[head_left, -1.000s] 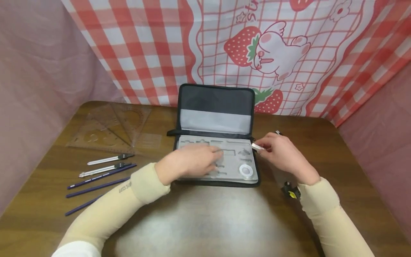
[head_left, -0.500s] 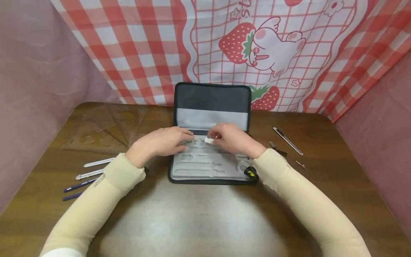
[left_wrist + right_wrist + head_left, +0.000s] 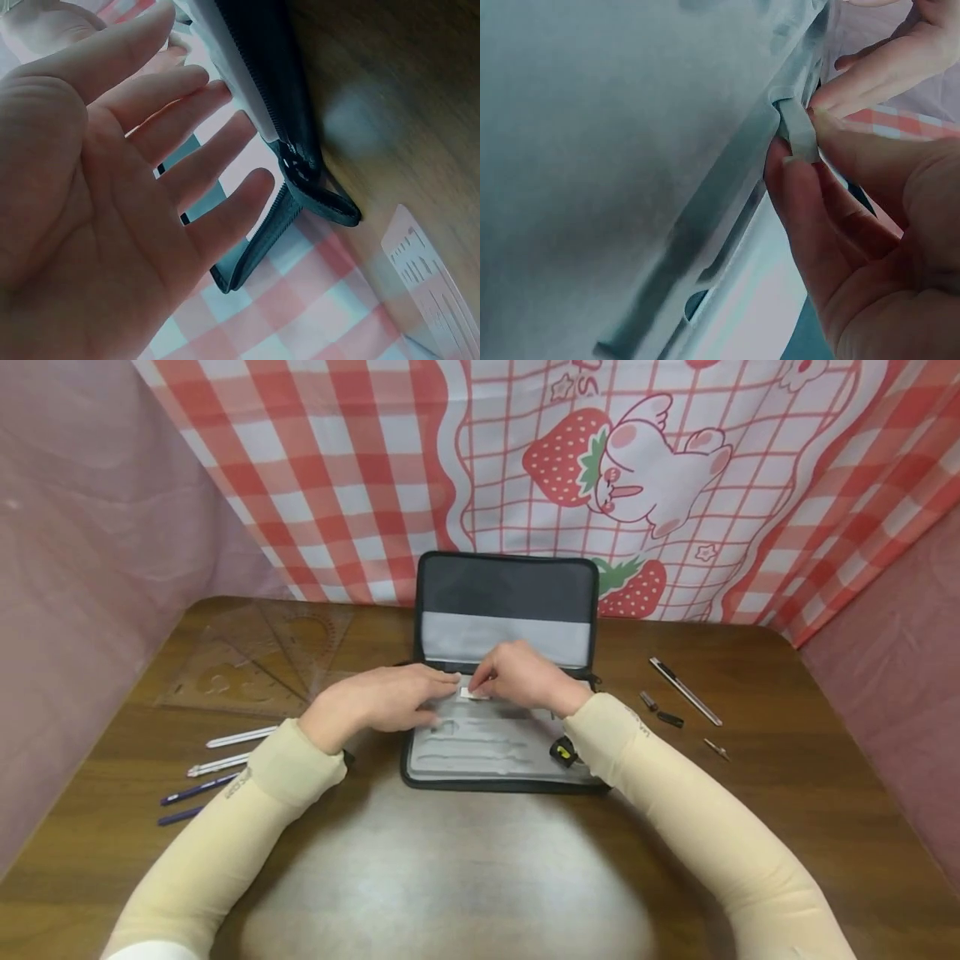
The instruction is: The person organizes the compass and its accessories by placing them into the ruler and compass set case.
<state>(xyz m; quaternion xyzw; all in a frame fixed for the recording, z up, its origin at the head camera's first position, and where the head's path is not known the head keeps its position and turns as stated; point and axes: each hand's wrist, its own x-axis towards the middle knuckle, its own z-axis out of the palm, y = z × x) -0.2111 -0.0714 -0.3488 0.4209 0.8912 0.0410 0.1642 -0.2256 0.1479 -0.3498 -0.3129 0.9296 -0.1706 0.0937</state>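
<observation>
A black zip case [image 3: 506, 787] lies unfolded on the table, its lid raised at the back. Inside is a grey moulded tray [image 3: 465, 766] with shaped slots. Between thumb and fingertips, my right hand [image 3: 522, 677] pinches a small white eraser-like block [image 3: 468, 693]. In the right wrist view this block [image 3: 801, 131] sits tilted at the end of a slot near the tray's back edge. My left hand [image 3: 378, 697] reaches over the tray's left side. The left wrist view shows its fingers [image 3: 217, 161] extended and spread beside the case's edge, with an empty palm.
Left of the case lie clear set squares [image 3: 240, 685], two compasses [image 3: 240, 738] and dark blue pencils [image 3: 197, 788], partly under my left sleeve. To its right are a slim pen-like tool [image 3: 685, 691], small dark pieces [image 3: 670, 719] and a small metal part [image 3: 716, 749]. A checked curtain [image 3: 337, 477] hangs behind.
My right hand has carried the white block from beside the case's right edge to the tray's back left. My left hand has moved left from the middle of the tray.
</observation>
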